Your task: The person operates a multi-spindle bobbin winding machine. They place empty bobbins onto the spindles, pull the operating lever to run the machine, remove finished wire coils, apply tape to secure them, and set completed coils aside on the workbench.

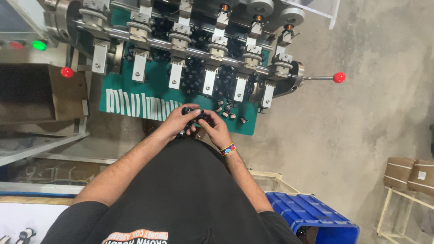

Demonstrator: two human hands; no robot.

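Observation:
My left hand and my right hand meet at the front edge of a green work table, both closed on a small black part held between the fingertips. A coloured woven band circles my right wrist. More small black parts lie loose on the green surface just beyond my hands. A row of white strips is laid out along the table's front left. Above them a winding machine carries several metal clamp heads on a steel bar.
Red-knobbed levers stick out at the machine's right and left. A green lamp glows on the panel at left. A blue plastic crate sits at lower right on the concrete floor; brown boxes rest on a frame.

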